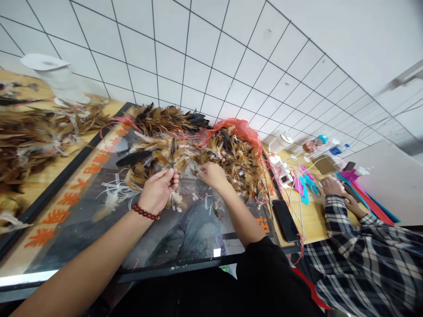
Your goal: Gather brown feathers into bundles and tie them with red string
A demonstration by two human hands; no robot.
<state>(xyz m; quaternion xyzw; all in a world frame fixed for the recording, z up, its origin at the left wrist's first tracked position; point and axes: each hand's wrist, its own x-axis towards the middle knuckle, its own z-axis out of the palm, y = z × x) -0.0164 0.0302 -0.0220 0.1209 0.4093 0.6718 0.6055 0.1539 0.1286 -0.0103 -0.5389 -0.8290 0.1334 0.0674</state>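
My left hand (161, 189), with a red bead bracelet on its wrist, pinches a small bunch of brown feathers (172, 154) by the base, above the glass-topped table (132, 246). To its right, my right hand (211, 174) has its fingers bent together at the left edge of a large brown feather pile (241, 163); what they hold, if anything, is hidden. Loose brown feathers (139, 174) and one long dark feather (135, 157) lie left of and behind my left hand. White feathers with pale quills (115, 193) rest on the glass.
Feather bundles (33, 141) and a white roll (59, 79) are at the left. A red plastic bag (241, 130) lies behind the pile. At the right are a black phone (284, 221), cables, a white adapter (283, 172) and a person in a plaid sleeve (340, 220).
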